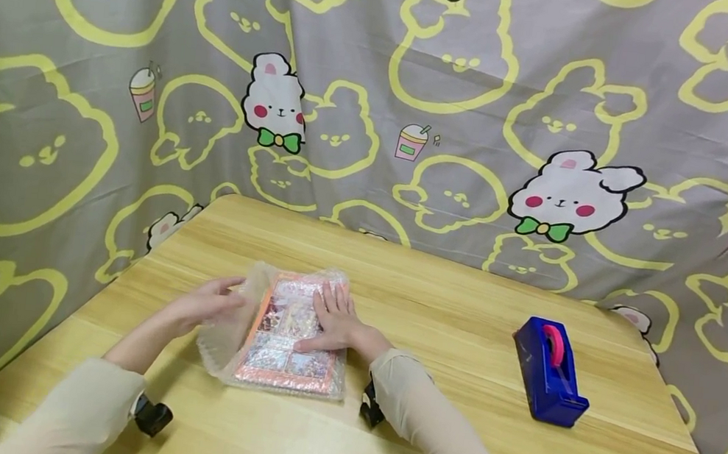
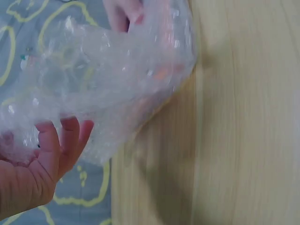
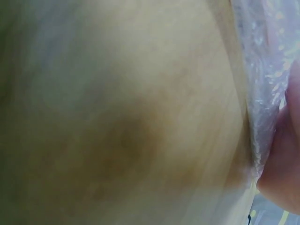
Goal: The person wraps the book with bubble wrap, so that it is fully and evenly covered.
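A flat, orange-edged item with rows of colourful pictures point(image 1: 263, 377) lies on the table under clear bubble wrap point(image 1: 218, 351). Whether it is a book or a box, I cannot tell. With fingers spread, my right hand point(image 1: 335, 322) presses flat on the wrapped top. At the left side my left hand point(image 1: 212, 303) holds a raised, loose flap of the wrap. In the left wrist view, the curled fingers of that hand point(image 2: 44, 161) are at the flap's edge, and the bubble wrap point(image 2: 108, 61) stands up beside them. The right wrist view shows the wrap's edge point(image 3: 260, 103) beside part of my right hand point(image 3: 281, 159).
A blue tape dispenser point(image 1: 548, 376) with a pink-cored roll stands on the right of the wooden table point(image 1: 447, 324). Grey curtains with yellow cartoon outlines point(image 1: 368, 57) hang along the table's back and sides. Black wrist cameras point(image 1: 152, 416) are strapped to both arms.
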Action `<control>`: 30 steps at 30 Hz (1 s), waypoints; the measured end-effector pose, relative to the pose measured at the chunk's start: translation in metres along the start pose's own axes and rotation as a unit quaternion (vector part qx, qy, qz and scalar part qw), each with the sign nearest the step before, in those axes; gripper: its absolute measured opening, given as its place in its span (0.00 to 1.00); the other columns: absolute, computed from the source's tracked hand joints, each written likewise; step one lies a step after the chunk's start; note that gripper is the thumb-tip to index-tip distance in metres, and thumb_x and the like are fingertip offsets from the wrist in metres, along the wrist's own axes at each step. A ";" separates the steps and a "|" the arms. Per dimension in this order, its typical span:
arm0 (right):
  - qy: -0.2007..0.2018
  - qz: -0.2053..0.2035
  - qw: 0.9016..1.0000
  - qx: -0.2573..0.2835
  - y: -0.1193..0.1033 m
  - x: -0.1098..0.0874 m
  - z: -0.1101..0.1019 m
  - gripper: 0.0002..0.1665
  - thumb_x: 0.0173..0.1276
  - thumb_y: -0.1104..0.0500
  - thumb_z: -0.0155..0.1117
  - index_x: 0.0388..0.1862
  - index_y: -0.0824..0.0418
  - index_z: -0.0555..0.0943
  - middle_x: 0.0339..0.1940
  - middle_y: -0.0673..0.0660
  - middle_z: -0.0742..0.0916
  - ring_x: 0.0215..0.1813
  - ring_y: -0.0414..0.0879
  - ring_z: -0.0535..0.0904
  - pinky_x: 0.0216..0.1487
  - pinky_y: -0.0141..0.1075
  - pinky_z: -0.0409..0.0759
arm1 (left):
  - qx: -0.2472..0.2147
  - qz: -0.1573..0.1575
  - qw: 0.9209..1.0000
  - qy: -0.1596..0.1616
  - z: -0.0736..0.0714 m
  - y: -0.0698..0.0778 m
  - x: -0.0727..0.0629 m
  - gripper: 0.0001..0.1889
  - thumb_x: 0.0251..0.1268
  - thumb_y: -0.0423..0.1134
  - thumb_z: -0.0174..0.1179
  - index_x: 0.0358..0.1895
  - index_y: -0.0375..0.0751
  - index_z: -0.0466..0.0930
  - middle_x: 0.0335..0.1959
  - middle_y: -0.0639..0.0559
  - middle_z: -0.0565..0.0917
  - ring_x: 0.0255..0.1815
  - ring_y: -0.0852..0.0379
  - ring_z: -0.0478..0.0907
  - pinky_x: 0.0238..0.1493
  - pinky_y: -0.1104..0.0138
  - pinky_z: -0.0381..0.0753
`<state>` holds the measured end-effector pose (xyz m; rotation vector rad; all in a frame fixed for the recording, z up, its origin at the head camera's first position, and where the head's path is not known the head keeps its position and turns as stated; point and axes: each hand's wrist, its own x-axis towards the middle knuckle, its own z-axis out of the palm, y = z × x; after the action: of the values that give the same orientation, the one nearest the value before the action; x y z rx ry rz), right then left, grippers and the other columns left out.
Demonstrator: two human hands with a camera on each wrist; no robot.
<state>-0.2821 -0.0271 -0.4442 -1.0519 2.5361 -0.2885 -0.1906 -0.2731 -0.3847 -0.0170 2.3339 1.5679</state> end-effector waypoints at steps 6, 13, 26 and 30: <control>0.006 -0.001 1.000 -0.001 0.001 0.003 0.002 0.65 0.54 0.29 0.56 0.73 0.59 0.32 0.71 0.59 0.29 0.69 0.55 0.18 0.68 0.52 0.25 | -0.026 0.008 0.999 -0.021 0.017 0.000 0.012 0.33 0.72 0.51 0.38 0.66 0.23 0.51 0.66 0.27 0.55 0.65 0.31 0.55 0.62 0.44 0.58; 0.004 0.002 1.000 -0.001 0.001 0.005 0.002 0.65 0.54 0.29 0.55 0.73 0.59 0.32 0.70 0.58 0.28 0.69 0.53 0.17 0.68 0.52 0.25 | 0.078 0.087 0.993 0.003 0.026 -0.006 0.023 0.21 0.72 0.40 0.40 0.55 0.24 0.71 0.23 0.44 0.75 0.22 0.60 0.65 0.24 0.69 0.71; -0.007 -0.011 0.992 0.124 0.006 0.009 -0.008 0.39 0.72 0.43 0.32 0.73 0.62 0.39 0.72 0.59 0.32 0.70 0.53 0.19 0.68 0.52 0.24 | 0.287 0.226 0.930 -0.040 0.031 -0.017 0.037 0.28 0.51 0.33 0.63 0.57 0.23 0.69 0.42 0.37 0.77 0.39 0.49 0.74 0.43 0.59 0.77; -0.018 -0.009 0.988 0.151 0.008 0.008 -0.010 0.38 0.72 0.42 0.27 0.73 0.60 0.40 0.72 0.57 0.31 0.70 0.51 0.18 0.68 0.50 0.23 | 0.322 0.231 0.917 -0.035 0.035 -0.016 0.039 0.29 0.50 0.38 0.65 0.56 0.26 0.71 0.45 0.34 0.75 0.42 0.45 0.73 0.47 0.54 0.75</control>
<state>-0.2967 -0.0270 -0.4403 -0.9523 2.3549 -0.6314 -0.2152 -0.2412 -0.4218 0.7778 2.8074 0.8471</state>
